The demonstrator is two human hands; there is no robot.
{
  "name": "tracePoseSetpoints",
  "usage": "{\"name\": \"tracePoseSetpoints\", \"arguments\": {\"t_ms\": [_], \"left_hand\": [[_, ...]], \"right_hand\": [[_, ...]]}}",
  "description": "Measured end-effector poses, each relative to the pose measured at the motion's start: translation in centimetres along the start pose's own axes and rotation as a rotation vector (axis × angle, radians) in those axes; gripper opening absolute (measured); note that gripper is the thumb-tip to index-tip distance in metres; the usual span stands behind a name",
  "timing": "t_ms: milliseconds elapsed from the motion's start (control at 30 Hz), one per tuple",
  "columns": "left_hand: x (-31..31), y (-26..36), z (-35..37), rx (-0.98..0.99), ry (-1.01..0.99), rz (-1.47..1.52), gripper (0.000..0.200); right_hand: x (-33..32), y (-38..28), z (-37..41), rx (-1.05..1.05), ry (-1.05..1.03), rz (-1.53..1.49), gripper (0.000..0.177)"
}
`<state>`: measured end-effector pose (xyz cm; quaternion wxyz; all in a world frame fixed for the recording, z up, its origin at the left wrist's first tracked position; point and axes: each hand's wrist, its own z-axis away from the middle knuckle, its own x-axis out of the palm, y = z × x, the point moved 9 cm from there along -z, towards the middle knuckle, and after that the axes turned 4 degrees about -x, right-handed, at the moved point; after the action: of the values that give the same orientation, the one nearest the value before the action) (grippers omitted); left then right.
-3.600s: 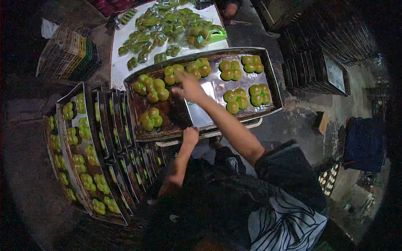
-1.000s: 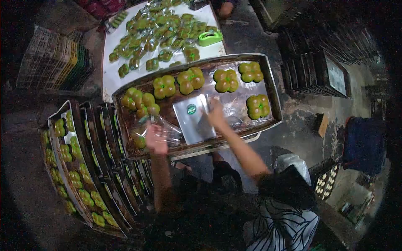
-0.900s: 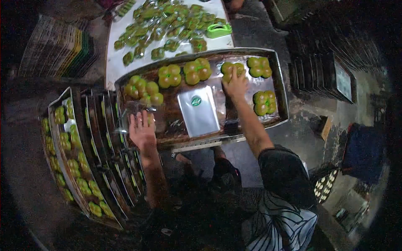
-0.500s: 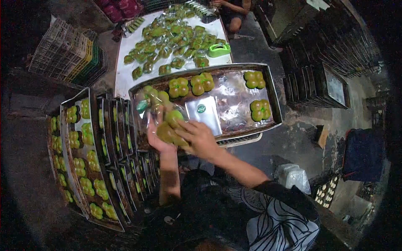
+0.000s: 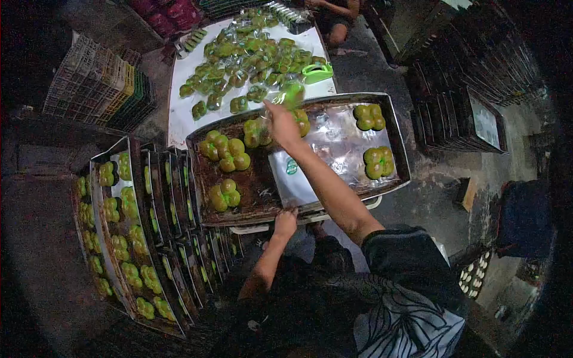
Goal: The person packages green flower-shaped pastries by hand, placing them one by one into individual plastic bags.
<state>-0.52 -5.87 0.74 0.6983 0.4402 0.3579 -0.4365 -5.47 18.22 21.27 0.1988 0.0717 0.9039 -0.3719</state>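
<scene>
My right hand stretches over the tray's far rim, fingers closed by a clear-bagged green bun blurred by motion; its fingertips are partly hidden. At the tray's near rim, my left hand has its curled fingers on the near end of flat plastic bags with a green round print. The dark metal tray also carries lobed green-brown buns: a joined-looking group at left, one bun nearer me, and two at right, an upper bun and a lower bun.
Beyond the tray, a heap of bagged buns covers much of a white table, with a green tape dispenser at its right. Bun trays stand steeply tilted at left. Stacked crates are behind them. Another person sits at the far end.
Both hands held a bun in a clear bag over the tray's left side. Since then my right hand has swung to the table with it, while my left dropped to the near rim.
</scene>
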Motion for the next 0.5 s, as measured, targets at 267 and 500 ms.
{"name": "tracePoseSetpoints", "arguments": {"t_ms": [267, 500], "left_hand": [[-10.4, -2.1, 2.4, -0.17, 0.084, 0.615, 0.014], [-15.9, 4.6, 3.2, 0.038, 0.268, 1.079, 0.013]], "right_hand": [[-6.0, -4.4, 26.5, 0.629, -0.729, -0.154, 0.023], [-5.5, -0.1, 21.6, 1.361, -0.295, -0.995, 0.04]]}}
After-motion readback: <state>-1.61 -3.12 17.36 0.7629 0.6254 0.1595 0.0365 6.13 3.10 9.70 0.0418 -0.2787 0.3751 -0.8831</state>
